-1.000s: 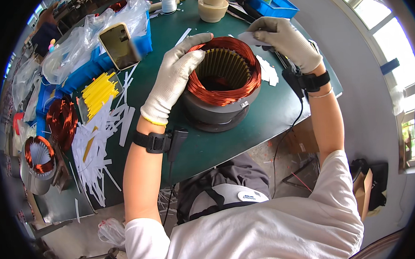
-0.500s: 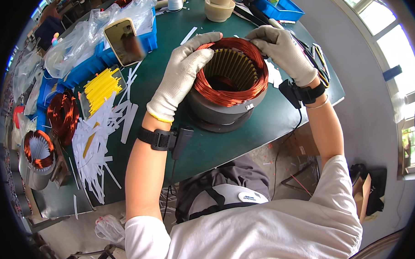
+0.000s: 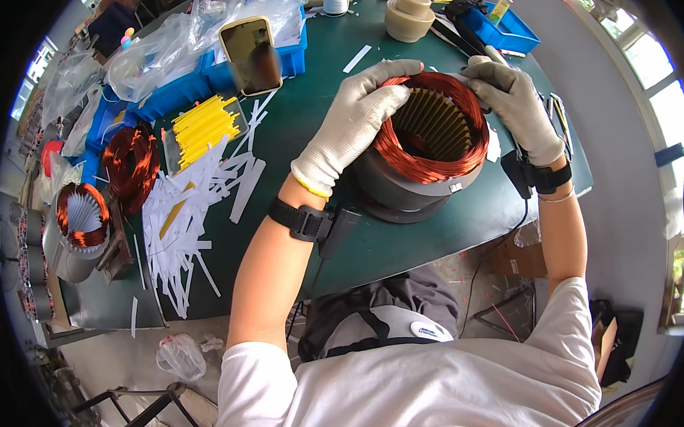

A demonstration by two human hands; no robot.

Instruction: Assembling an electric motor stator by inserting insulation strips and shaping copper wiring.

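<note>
A motor stator [image 3: 416, 187] with a grey ring-shaped body stands on the table. Thick copper-red winding wire [image 3: 438, 169] circles its top rim, and yellowish slot liners [image 3: 438, 120] line its bore. My left hand [image 3: 354, 123], in a whitish knit glove, grips the winding at its far left, thumb toward the bore and index finger along the far edge. On the right side, my gloved right hand [image 3: 515, 106] has its fingers curled over the winding's outer edge. Some of its fingertips are hidden.
Left on the green table [image 3: 283, 253] lie white paper strips [image 3: 181, 242], yellow strips [image 3: 203, 132], coiled copper wire [image 3: 129, 164] and a smaller wound stator [image 3: 82, 215]. A phone [image 3: 251, 55] leans by blue bins [image 3: 165, 99]. Behind stand a cream-coloured cylinder [image 3: 409, 17] and a blue tray [image 3: 505, 31].
My view has shifted, so the table and everything on it appear farther right. Both hands stay on the winding, with the right fingers slightly changed in pose.
</note>
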